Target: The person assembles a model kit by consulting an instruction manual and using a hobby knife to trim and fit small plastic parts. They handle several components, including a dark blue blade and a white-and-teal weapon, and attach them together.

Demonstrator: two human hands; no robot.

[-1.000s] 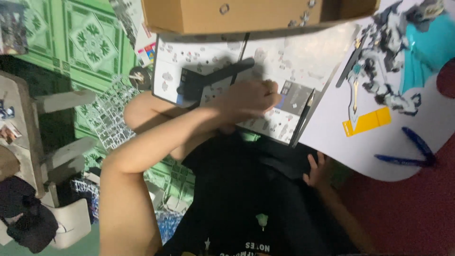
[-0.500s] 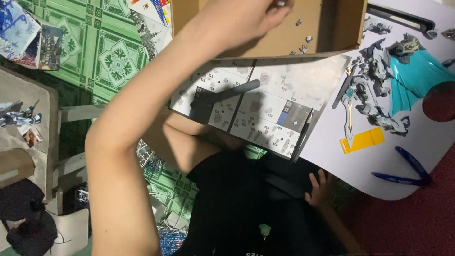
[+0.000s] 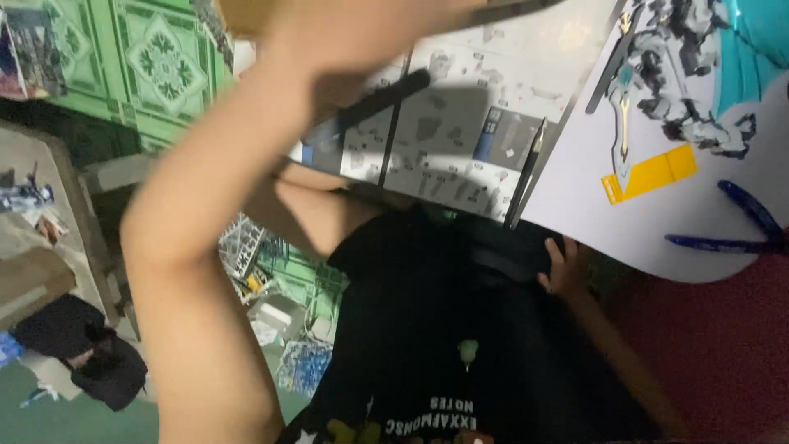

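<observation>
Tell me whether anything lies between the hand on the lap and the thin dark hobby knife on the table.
Nothing visible does. The right hand lies just below the white table's rim; the thin dark hobby knife lies slanted beside the printed instruction sheet, with only bare tabletop between.

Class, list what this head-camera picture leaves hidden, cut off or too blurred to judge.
- Left hand: motion-blurred at the top edge; its grip cannot be told.
- Cardboard box: mostly cut off by the top edge.
- Right hand: partly hidden by the dark clothing; only fingers show.
- Instruction sheet: shadowed by the arm, drawings too small.
- Blue tool: cut off at the right edge.
</observation>
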